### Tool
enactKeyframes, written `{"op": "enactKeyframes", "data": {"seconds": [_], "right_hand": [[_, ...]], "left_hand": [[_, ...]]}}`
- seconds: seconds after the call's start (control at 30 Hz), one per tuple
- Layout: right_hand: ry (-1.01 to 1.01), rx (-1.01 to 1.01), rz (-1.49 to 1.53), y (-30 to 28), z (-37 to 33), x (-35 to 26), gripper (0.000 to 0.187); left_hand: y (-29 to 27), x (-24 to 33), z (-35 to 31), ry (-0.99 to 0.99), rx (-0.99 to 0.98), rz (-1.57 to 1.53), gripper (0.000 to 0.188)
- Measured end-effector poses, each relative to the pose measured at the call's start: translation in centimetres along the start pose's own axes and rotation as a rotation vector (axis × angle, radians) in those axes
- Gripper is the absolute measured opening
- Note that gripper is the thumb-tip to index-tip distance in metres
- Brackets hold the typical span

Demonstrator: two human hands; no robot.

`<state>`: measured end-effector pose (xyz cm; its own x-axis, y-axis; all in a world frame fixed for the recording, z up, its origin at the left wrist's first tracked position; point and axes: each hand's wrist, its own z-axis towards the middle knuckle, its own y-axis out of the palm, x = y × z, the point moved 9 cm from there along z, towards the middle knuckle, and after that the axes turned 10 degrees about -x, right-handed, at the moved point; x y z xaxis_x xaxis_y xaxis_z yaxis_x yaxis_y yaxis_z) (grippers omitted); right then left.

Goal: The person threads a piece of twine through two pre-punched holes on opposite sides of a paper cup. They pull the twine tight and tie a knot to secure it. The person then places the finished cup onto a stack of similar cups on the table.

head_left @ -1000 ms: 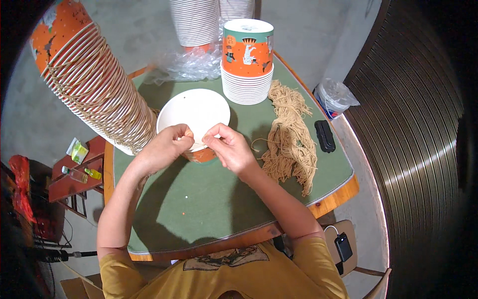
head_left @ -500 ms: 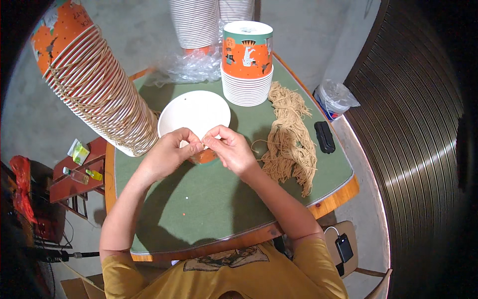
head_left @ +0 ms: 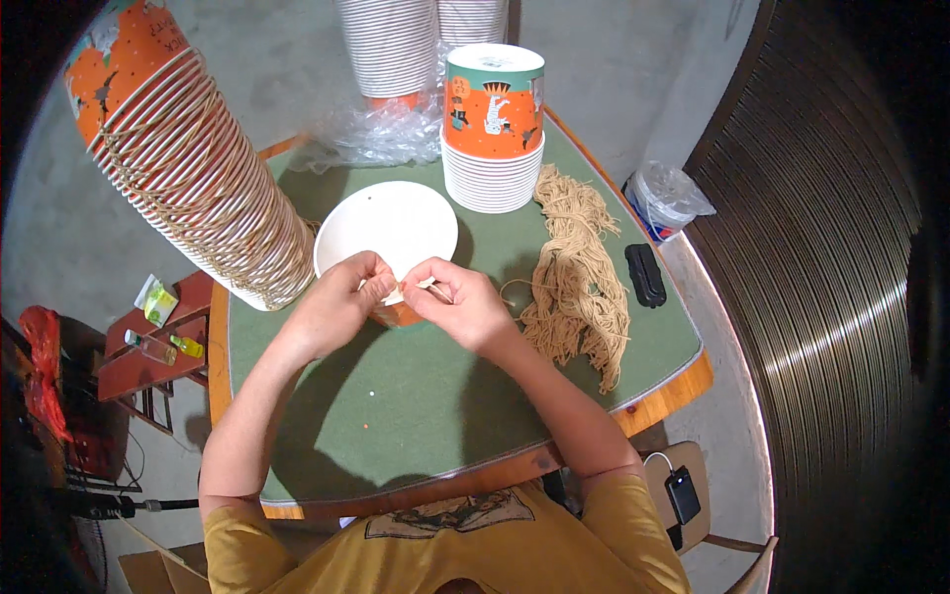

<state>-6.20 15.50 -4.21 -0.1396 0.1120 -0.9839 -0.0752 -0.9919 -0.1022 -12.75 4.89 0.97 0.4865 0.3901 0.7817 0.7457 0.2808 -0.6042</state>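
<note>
A paper bucket (head_left: 386, 223), white inside and orange outside, stands mouth up before me, tilted slightly toward me. Both hands meet at its near rim with fingertips pinched together. My left hand (head_left: 341, 302) is closed at the rim, thumb against forefinger. Just beside it, my right hand (head_left: 460, 305) is closed too, with a short bit of tan cord (head_left: 435, 288) showing between its fingers. The fingers hide most of the cord and the spot on the rim where they work. Right of the hands lies a bundle of tan cords (head_left: 576, 282).
At left leans a tall stack of nested buckets (head_left: 203, 188) with cords hanging along it. An upside-down stack of buckets (head_left: 492, 129) stands at the back right, beside crumpled clear plastic (head_left: 381, 139). A black case (head_left: 645, 275) lies near the right edge of the green tabletop (head_left: 416, 426).
My fingertips have shifted slightly at the rim, and more of the tan cord shows by the right fingers. The buckets and the cord bundle look unmoved.
</note>
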Motion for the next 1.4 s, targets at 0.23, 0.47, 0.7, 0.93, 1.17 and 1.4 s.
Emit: {"op": "enactKeyframes", "data": {"seconds": [0.23,0.47,0.7,0.93,1.17,1.4], "right_hand": [[0.019,-0.004,0.035,0.4,-0.1,-0.4,0.006],[-0.102,0.072,0.102,-0.1,0.7,2.0,0.013],[0.078,-0.051,0.018,0.3,-0.3,0.0,0.011],[-0.166,0.167,-0.226,-1.4,-2.3,-3.8,0.020],[-0.318,0.228,-0.698,0.4,-3.7,-4.1,0.013],[-0.212,0.071,-0.514,0.4,-3.4,-4.0,0.015]], "left_hand": [[-1.0,-0.3,0.3,0.065,0.009,-0.193,0.036],[-0.3,2.3,-0.1,-0.061,-0.110,0.142,0.036],[-0.5,2.1,-0.3,-0.052,-0.118,0.255,0.021],[-0.5,1.9,-0.8,0.079,0.010,0.248,0.016],[0.3,3.9,-1.7,0.306,0.200,0.482,0.010],[0.3,3.7,-2.2,0.270,0.252,0.501,0.022]]}}
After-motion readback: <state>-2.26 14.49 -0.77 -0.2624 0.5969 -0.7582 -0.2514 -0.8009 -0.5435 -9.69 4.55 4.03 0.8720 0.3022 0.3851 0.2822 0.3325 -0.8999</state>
